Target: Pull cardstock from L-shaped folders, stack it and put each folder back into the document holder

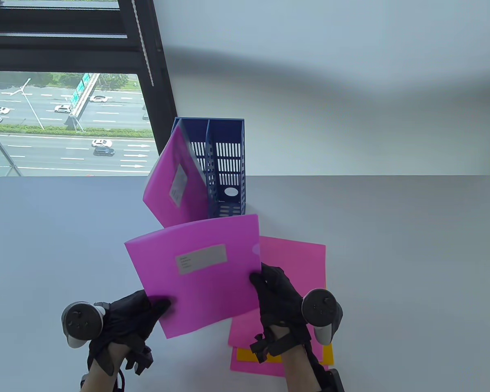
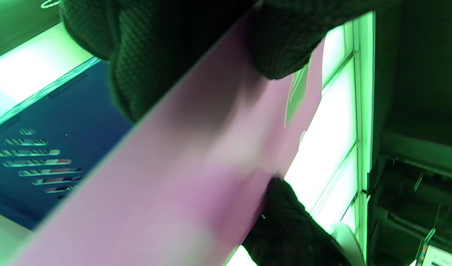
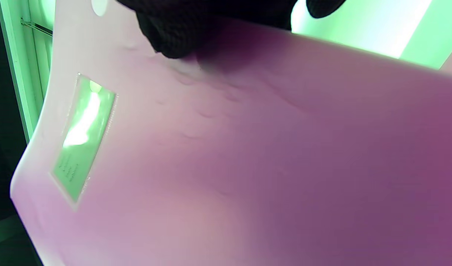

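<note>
On grey table (image 1: 392,245), blue document holder (image 1: 224,163) stands upright at far edge, straight ahead of your hands; one magenta folder (image 1: 175,183) already leans in its left slot, right slot free. Cardstock stack (image 1: 294,261) lies flat just right of you. Held folder (image 1: 200,269) floats between you and holder, long axis tilted, label up. Left hand (image 1: 126,318) pinches its near left corner; right hand (image 1: 277,298) grips its right edge. Holder lies directly beyond folder; swing it upright, then feed forward, probably right hand leading.
</note>
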The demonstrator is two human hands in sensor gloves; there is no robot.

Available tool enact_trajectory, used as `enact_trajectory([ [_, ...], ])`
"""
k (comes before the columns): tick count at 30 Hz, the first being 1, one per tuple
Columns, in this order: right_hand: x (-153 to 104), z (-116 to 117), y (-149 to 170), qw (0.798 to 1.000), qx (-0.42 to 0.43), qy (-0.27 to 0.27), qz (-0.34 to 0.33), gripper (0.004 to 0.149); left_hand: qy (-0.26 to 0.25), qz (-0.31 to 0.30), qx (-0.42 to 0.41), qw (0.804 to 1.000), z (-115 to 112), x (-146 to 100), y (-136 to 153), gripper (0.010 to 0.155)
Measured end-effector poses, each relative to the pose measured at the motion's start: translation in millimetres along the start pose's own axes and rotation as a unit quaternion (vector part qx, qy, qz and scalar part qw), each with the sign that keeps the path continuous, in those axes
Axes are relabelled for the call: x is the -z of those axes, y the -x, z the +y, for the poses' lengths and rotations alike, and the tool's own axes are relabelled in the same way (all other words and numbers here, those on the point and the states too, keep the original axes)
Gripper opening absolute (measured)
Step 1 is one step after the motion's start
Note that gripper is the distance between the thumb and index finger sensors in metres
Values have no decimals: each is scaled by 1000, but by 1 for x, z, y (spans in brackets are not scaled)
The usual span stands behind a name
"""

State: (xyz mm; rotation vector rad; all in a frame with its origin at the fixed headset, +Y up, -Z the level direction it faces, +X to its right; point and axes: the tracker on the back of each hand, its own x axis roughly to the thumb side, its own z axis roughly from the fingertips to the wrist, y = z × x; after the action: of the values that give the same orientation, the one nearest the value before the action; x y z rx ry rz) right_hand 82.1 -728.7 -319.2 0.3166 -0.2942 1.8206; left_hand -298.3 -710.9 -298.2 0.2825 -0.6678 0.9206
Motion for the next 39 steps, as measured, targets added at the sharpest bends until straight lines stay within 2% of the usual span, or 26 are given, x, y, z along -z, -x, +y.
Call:
enact_trajectory([
  [2,-1,-2,-2,1000,-17,19,-5,37,21,-3,59,998,-1,2,-7,43],
  [4,-2,-3,-3,999,-34,32,-10,38,33,-5,78,996,-2,2,-11,43],
  [9,-7,-5,-5,994,-75,81,-16,43,-4,-20,61,998,-5,2,-16,43],
  [12,-11,-10,-2,987,-96,130,-11,46,-26,-24,61,997,1,0,-19,42],
  [17,-14,-15,7,982,-112,150,-10,50,-120,-26,37,992,23,-7,-27,42],
  [23,-14,-11,7,979,-153,129,-32,50,-254,-40,71,964,49,-16,-45,44],
  [27,-14,-10,5,978,-159,127,-38,50,-298,-30,103,949,54,-14,-55,45],
  [30,-14,-10,6,979,-157,127,-40,50,-300,-13,125,946,55,-5,-60,46],
  [34,-14,-10,6,978,-160,126,-44,50,-286,8,138,948,52,20,-60,46],
  [39,-14,-10,5,977,-168,124,-49,50,-266,47,139,953,44,52,-44,47],
])
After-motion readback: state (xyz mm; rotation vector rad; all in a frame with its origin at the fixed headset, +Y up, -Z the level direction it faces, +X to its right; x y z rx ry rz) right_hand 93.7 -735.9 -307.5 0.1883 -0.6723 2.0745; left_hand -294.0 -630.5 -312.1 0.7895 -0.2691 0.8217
